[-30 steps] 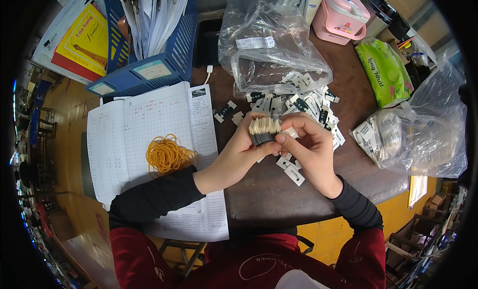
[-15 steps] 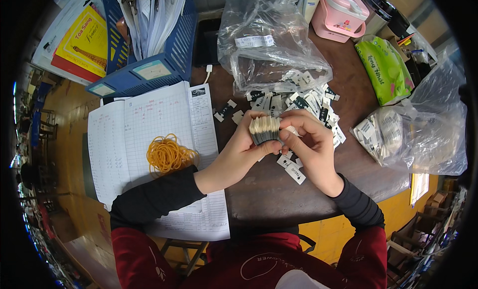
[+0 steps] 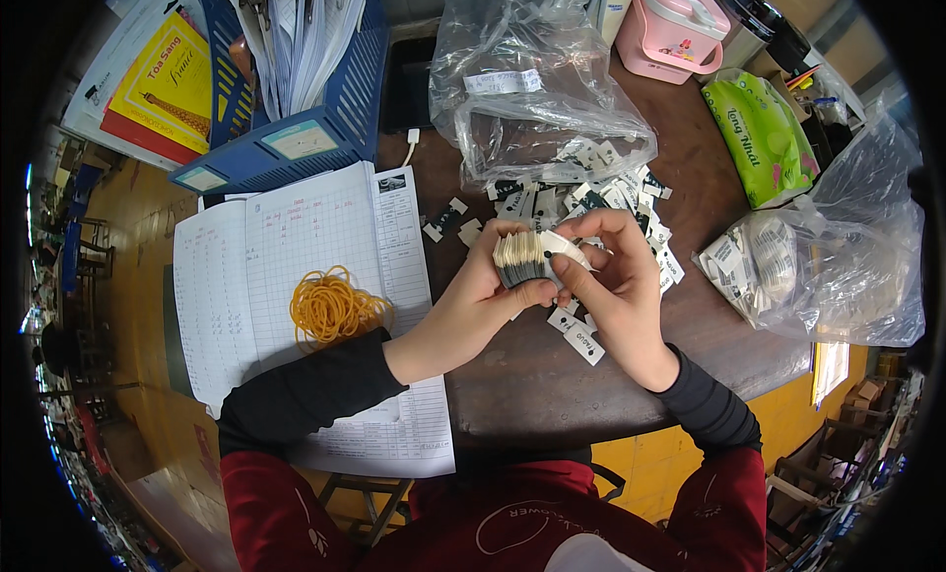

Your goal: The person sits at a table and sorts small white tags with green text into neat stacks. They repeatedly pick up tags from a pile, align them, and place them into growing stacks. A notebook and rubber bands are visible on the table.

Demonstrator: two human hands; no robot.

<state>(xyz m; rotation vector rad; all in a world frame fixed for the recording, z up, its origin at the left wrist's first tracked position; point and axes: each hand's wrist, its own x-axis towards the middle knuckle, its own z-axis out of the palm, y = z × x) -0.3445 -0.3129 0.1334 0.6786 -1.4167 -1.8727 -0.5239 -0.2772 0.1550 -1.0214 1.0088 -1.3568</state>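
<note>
A thick stack of small black-and-cream paper tags [image 3: 520, 259] stands on edge in my left hand [image 3: 471, 298], its thumb pressed along the near side. My right hand [image 3: 629, 294] is at the stack's right end, thumb on the face of a white tag [image 3: 562, 245] that leans out from the rest. Its index finger is bent above that tag, and the other fingers are partly hidden behind. Beyond and below both hands lies a loose pile of black and white tags [image 3: 626, 196]. One white tag [image 3: 575, 336] rests nearer to me, below my right hand.
A clear plastic bag [image 3: 532, 89] lies behind the pile; another bag [image 3: 838, 267] holds bundled tags at right. Orange rubber bands [image 3: 337, 306] sit on an open ledger [image 3: 296, 217]. A blue file basket [image 3: 286, 143], pink container [image 3: 670, 40] and green tissue pack [image 3: 757, 143] border the table.
My right index finger has lifted a little, and a white tag now shows its face under my right thumb at the stack's right end. The left hand has stayed nearly still.
</note>
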